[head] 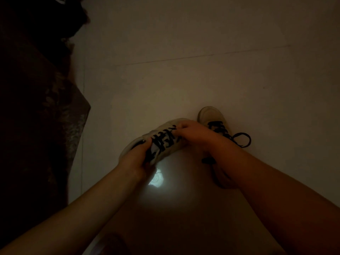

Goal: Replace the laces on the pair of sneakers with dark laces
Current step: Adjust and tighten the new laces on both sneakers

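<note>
Held shoe: I have the pale low-top sneaker (156, 138) lifted off the light tiled floor (202, 70), dark flat lace (164, 139) already crossed over most of its eyelets.
My left hand (137, 159): fingers curled round the sneaker's collar end, gripping it steady.
My right hand (193, 132): fingers bent down at the toe-side rows, seemingly pinching the dark lace; the dim light hides the exact grip.
Long axis: the sneaker runs from lower left at my left hand to upper right under my right hand, so my right hand is nearer the rows to be tightened.
Second shoe: the other pale sneaker (213, 116) stands on the floor just beyond my right hand, its dark lace loop (242, 139) lying loose to the right.
Judgement: lacing looks nearly done; next I likely snug the crossings toward the collar.
Left edge: a dark patterned cloth (46, 107).
</note>
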The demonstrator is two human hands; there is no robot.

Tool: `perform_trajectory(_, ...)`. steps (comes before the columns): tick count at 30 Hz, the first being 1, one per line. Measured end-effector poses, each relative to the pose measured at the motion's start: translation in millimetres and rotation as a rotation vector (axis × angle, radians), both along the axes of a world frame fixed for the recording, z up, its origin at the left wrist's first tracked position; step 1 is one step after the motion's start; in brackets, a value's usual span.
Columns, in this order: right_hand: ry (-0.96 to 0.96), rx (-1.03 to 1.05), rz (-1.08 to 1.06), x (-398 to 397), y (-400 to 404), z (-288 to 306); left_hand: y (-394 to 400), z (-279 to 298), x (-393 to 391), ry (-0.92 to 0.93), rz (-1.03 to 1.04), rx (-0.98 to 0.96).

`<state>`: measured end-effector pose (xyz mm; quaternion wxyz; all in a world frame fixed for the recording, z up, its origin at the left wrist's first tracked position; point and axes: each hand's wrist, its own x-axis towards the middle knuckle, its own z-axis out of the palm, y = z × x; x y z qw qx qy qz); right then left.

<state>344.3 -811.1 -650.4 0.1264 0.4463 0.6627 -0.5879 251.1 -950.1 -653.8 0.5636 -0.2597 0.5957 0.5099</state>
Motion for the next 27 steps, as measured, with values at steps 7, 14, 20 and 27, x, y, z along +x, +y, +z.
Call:
perform_trajectory(7,0.063,-0.034,-0.189,12.2,6.6,5.8,-2.1,-10.0,-1.9,0.011,0.013,0.025)
perform_trajectory(14,-0.095,0.422,0.119,7.1,-11.3,0.8,0.3,-6.8,0.1,0.019,-0.005,-0.019)
perform_trajectory(20,-0.174,0.276,0.14,-5.7,-11.6,7.9,5.1,-6.0,1.9,0.099,-0.059,-0.055)
perform_trajectory(27,-0.029,-0.24,-0.22,8.6,-4.3,8.1,-3.2,-14.7,-3.1,0.028,-0.007,0.018)
